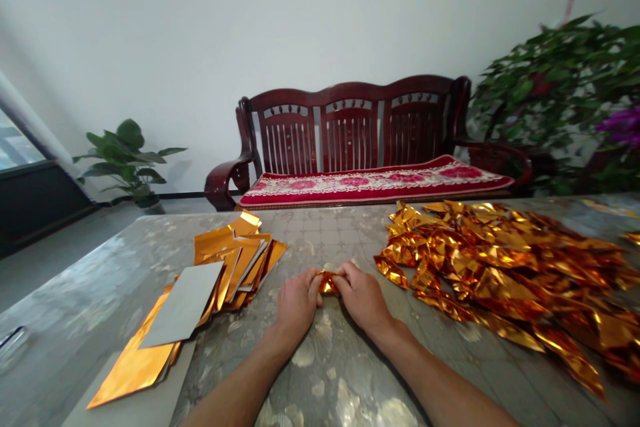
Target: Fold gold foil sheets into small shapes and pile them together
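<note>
The person's bare left forearm [235, 393] and right forearm [440, 387] rise from the bottom edge of the frame to the middle of a grey marbled stone table [90, 280]. The left hand [297, 303] and right hand [363, 297] rest close together, knuckles up, fingers curled inward, pinching a small crumpled piece of gold foil [327, 283] between them; most of it is hidden by the fingers, and only its shiny middle shows.

Left of the hands, a loose stack of rectangular orange-gold foil sheets [240, 267] lies on the table. A plain pale grey rectangular card [183, 303] sits on top of a long, flat orange-gold foil sheet [131, 363] at the lower left. Right of the hands, near the right hand, spreads a large heap of crumpled gold foil strips [500, 280].

Beyond the table, at the top of the frame, stands a dark red wooden bench [350, 127] with a red floral seat cushion [370, 183], against a white wall [200, 47]. A green potted plant [123, 160] stands at the left, and a leafy plant [555, 93] fills the upper right.
</note>
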`<state>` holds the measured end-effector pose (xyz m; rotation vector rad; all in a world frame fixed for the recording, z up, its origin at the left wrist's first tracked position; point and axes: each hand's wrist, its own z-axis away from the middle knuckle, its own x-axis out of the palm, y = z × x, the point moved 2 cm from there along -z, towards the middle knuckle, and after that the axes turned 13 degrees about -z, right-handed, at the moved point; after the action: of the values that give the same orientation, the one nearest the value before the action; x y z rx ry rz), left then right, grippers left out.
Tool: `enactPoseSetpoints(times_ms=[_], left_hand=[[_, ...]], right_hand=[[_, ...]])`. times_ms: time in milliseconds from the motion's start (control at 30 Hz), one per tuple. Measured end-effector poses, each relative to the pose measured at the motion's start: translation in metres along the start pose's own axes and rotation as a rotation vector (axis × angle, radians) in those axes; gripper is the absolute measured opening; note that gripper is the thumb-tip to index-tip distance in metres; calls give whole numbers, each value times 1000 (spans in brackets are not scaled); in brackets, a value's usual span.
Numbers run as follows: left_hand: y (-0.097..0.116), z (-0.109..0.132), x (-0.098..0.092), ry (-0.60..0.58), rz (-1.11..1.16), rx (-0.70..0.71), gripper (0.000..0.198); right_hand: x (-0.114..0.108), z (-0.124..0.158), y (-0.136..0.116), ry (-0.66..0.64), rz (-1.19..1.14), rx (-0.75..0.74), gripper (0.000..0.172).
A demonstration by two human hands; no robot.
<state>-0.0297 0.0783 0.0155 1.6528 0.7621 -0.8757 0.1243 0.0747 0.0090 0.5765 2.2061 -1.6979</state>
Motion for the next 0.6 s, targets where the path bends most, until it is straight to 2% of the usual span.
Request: enactPoseSetpoints(times_ms=[600], left_hand=[[0, -2, 1, -17, -15, -8, 30]], right_hand=[[1, -1, 2, -17, 20, 26, 14]])
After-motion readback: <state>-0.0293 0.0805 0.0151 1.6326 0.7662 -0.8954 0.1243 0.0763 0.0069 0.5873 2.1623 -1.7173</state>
